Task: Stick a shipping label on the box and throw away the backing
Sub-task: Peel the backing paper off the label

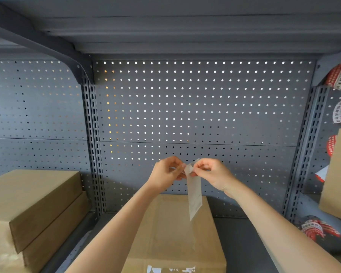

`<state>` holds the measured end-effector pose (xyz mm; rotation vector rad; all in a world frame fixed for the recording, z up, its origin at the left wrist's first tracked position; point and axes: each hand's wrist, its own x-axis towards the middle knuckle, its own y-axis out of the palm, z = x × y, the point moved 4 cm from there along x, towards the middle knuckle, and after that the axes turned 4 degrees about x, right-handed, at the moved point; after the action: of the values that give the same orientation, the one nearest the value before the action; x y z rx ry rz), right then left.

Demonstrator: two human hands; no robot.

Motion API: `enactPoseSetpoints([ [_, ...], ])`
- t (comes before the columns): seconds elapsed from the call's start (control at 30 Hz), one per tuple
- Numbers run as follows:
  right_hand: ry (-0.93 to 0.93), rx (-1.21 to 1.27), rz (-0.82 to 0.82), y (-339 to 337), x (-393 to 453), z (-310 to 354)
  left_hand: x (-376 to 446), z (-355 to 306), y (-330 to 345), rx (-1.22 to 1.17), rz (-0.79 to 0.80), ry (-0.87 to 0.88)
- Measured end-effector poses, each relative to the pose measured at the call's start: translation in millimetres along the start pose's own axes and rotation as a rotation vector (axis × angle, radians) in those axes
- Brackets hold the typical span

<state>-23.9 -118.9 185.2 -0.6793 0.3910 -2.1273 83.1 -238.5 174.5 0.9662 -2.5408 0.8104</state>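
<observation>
A brown cardboard box (173, 233) lies on the grey shelf below my arms, with white scraps near its front edge. Above its far end I hold a pale shipping label (194, 194) that hangs down edge-on. My left hand (166, 173) and my right hand (211, 173) both pinch its top corner, fingertips close together, where a small flap of the sheet sticks up. Whether the label and backing are parted there I cannot tell.
Two stacked cardboard boxes (34, 209) sit at the left. Another box (339, 174) and rolls of red-and-white tape (321, 229) stand at the right. A grey pegboard wall (185, 105) closes the back, with an upper shelf (185, 26) overhead.
</observation>
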Motion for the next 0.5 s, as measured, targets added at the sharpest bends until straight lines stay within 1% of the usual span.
enactPoseSetpoints([
  [0.13,0.03,0.005,-0.017,-6,-1,-5,-2,0,-3,-0.031,-0.009,-0.007],
  [0.33,0.061,0.013,-0.052,-16,-2,-13,-3,10,-8,-0.171,-0.056,-0.094],
  [0.43,0.069,0.048,-0.064,-17,-3,-15,-2,12,-6,-0.197,-0.051,-0.103],
  [0.5,0.07,0.073,-0.042,-14,-2,-14,-1,11,-2,-0.192,-0.032,-0.097],
])
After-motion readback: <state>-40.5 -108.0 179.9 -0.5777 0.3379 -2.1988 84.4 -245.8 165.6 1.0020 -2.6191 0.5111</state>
